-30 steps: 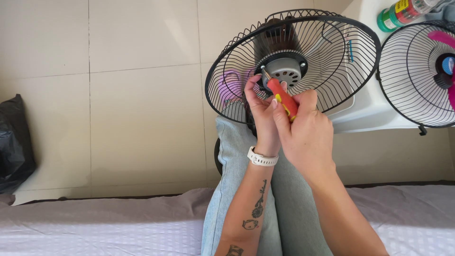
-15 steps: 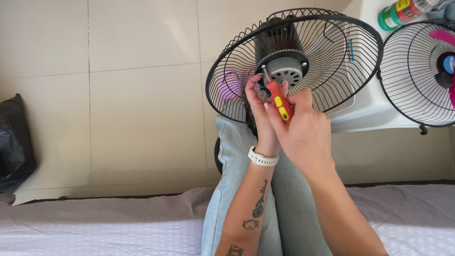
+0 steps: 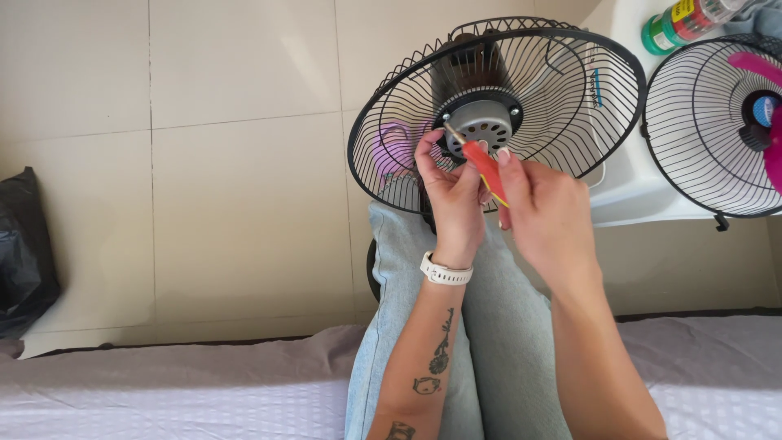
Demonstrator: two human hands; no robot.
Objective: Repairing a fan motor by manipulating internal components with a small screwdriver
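Observation:
A black wire fan guard point(image 3: 562, 90) with a grey motor hub point(image 3: 481, 124) at its centre stands against my knees. My right hand point(image 3: 542, 216) grips a screwdriver point(image 3: 482, 163) with a red and yellow handle; its metal tip points up-left at the hub's lower left edge. My left hand point(image 3: 448, 191), a white watch on its wrist, rests on the lower guard wires just left of the screwdriver, with fingers curled at the hub.
A second black fan guard point(image 3: 709, 130) with a pink blade stands at the right on a white base point(image 3: 631, 183). A green-capped spray can point(image 3: 680, 20) lies at top right. A black bag point(image 3: 24, 253) sits at the left on the tiled floor. Grey bedding point(image 3: 163, 383) runs along the bottom.
The screwdriver handle has tilted and shifted a little in my right hand, with the tip staying at the hub. My left hand has stayed at the guard.

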